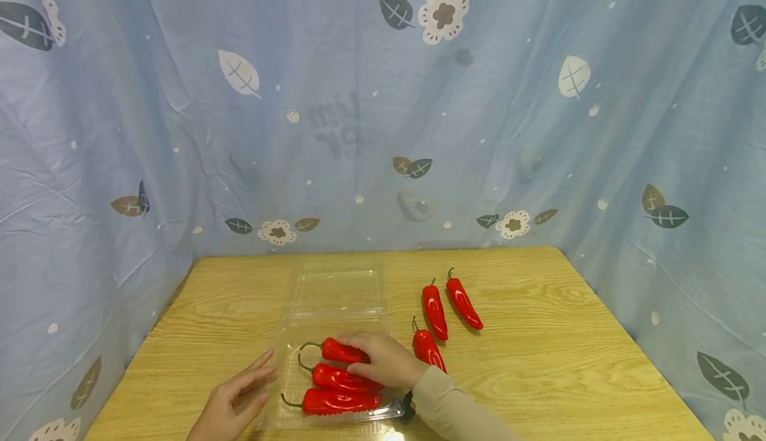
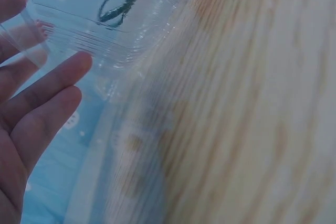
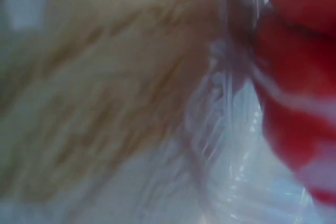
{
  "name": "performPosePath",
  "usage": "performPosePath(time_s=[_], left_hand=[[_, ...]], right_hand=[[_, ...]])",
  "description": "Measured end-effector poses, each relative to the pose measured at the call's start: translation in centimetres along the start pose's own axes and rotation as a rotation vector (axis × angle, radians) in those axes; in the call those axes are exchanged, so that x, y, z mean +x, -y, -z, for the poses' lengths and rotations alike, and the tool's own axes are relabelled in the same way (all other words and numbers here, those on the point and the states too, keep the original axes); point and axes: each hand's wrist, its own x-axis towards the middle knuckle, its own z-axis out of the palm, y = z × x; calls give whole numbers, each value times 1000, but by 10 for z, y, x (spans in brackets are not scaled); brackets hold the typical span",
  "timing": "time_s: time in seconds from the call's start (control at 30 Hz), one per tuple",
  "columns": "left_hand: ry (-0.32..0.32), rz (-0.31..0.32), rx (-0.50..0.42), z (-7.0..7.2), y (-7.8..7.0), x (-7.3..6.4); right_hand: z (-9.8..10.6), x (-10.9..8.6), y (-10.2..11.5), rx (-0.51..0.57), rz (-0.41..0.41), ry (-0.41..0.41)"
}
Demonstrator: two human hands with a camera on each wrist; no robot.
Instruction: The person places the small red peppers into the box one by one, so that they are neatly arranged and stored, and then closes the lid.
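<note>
Your left hand [image 1: 226,401]: grip apart, beside the box [image 1: 293,380]
Your right hand [image 1: 390,361]: grip clamped on the far pepper [image 1: 332,350]
Boxed: three peppers, lid [image 1: 338,294] open
Apparently outstanding: three loose peppers [image 1: 435,311], table [image 1: 550,361]

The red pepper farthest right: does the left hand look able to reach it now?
Probably not directly: the left hand is by the clear container's left edge, and the container and the right hand lie between it and that pepper.
</note>
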Motion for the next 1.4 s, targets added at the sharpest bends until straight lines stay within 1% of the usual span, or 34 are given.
performPosePath(time_s=[0.07,0.13,0.33,0.5,0.63,0.73,0.9,1.13,1.2,1.33,1.4], left_hand=[[3,-29,-5,0,1,0],[0,-42,-9,-1,2,0],[-2,-32,-6,-1,3,-1],[-2,-50,-6,-1,3,-1],[-5,-57,0,-1,3,-1],[-3,-44,9,-1,1,-1],[3,-16,19,-1,-1,-1],[-4,3,33,-1,-3,0],[-13,17,45,-1,-4,0],[-34,38,80,-2,-4,0],[-37,38,93,-3,-3,-1]], right_hand=[[-1,0,-1,-12,5,2],[-1,0,-1,-19,9,1],[-2,0,-2,-9,17,-20],[-3,-1,-3,34,9,-35],[-3,-2,-4,99,7,-62],[-2,-3,-4,165,11,-102],[0,-8,-5,238,34,-182],[11,-18,-8,322,-26,-275],[16,-22,-10,327,-17,-312],[31,-31,-17,302,26,-405],[43,-37,-15,288,15,-445]])
